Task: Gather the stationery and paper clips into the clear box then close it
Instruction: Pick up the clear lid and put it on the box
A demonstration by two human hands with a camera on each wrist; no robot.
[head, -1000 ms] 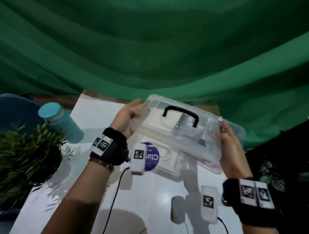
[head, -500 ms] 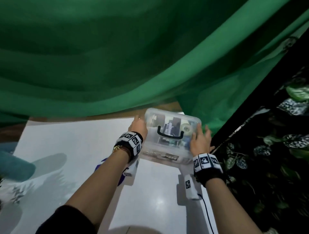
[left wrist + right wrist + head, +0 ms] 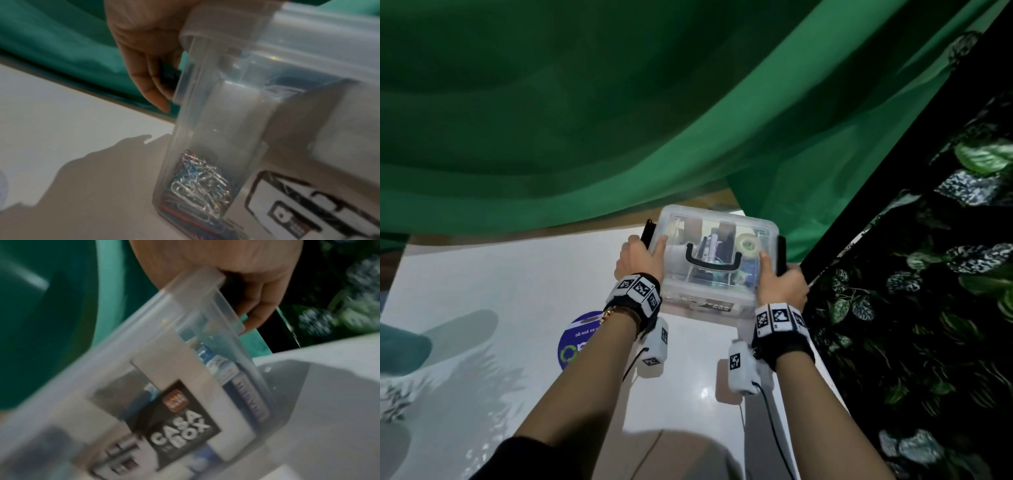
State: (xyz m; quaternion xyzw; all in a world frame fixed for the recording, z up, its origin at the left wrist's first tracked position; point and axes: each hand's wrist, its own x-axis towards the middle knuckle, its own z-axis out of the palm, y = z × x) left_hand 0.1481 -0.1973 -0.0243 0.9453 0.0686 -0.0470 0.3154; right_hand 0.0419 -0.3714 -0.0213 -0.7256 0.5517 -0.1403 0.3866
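Observation:
The clear box (image 3: pixel 717 219) sits at the table's far right corner with its lid on and a black handle (image 3: pixel 712 264) on top. Through the plastic I see a tape roll (image 3: pixel 748 245), pens and a heap of paper clips (image 3: pixel 201 183). My left hand (image 3: pixel 645 253) grips the box's left end, thumb on the lid and fingers (image 3: pixel 152 84) at the black side latch (image 3: pixel 647 233). My right hand (image 3: pixel 779 277) grips the right end, thumb on the lid, fingers (image 3: pixel 255 308) curled under the rim. I cannot tell whether the box rests on the table.
A purple round sticker (image 3: pixel 573 342) lies on the white table (image 3: pixel 517 291) near my left forearm. A teal bottle (image 3: pixel 400 346) shows at the left edge. Green cloth (image 3: pixel 619 120) hangs just behind the box. A dark leafy panel (image 3: pixel 928 274) borders the table's right edge.
A second ago both hands held the lid tilted above the box. Now the lid lies flat on the box and both hands grip its ends. The head view has swung right.

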